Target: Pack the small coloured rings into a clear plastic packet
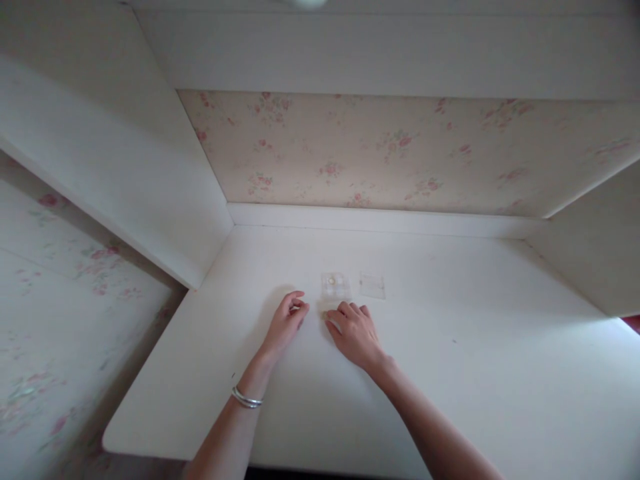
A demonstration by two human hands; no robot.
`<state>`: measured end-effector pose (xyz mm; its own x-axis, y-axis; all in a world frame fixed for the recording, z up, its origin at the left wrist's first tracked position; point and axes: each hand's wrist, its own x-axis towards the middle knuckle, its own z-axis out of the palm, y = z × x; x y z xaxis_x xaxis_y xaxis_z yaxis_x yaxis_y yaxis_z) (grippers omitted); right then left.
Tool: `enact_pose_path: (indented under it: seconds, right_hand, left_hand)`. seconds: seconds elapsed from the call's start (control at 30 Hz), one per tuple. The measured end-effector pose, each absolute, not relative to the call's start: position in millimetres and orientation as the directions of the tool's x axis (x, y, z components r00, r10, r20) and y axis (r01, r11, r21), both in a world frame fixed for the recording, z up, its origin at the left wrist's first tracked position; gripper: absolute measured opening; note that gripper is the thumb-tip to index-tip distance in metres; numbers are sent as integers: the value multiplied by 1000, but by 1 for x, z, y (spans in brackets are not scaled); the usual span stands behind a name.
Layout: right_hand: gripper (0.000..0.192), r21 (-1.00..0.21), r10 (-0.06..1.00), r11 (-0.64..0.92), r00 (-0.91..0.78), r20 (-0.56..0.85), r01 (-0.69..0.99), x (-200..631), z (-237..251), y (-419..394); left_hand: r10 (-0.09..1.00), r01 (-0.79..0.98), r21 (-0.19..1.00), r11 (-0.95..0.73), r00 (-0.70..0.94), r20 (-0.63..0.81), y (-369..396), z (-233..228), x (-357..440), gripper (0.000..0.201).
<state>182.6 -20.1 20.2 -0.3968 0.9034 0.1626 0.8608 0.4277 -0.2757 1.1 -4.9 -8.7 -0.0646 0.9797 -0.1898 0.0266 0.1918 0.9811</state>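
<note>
A small clear plastic compartment box [335,287] lies on the white desk [475,360], with its flat clear lid [373,285] beside it on the right. My left hand [287,323] rests on the desk just left of the box, fingers curled in; whether it pinches something is too small to tell. A silver bangle sits on that wrist. My right hand [354,330] lies just in front of the box, fingertips pressed down on a tiny pale item at the box's near edge.
The desk sits in a white alcove with side panels left [125,180] and right [590,260] and flowered wallpaper [400,153] behind. The desk's rounded left corner [113,440] drops off to the floor.
</note>
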Motion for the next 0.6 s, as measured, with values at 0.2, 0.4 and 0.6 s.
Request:
enact_pose_path:
  seconds: [0.2, 0.4, 0.6]
  right_hand:
    - [22, -202, 905, 426, -412, 110, 882, 174, 12, -17]
    - [26, -222, 905, 424, -408, 119, 878, 172, 10, -20]
    - [26, -383, 942, 332, -282, 181, 862, 180, 4, -13]
  left_hand:
    - [983, 161, 970, 182, -7, -183, -8, -6, 0, 38]
    - [993, 259, 962, 84, 53, -101, -6, -13, 0, 30]
    - [991, 415, 904, -102, 124, 55, -10, -15, 5, 23]
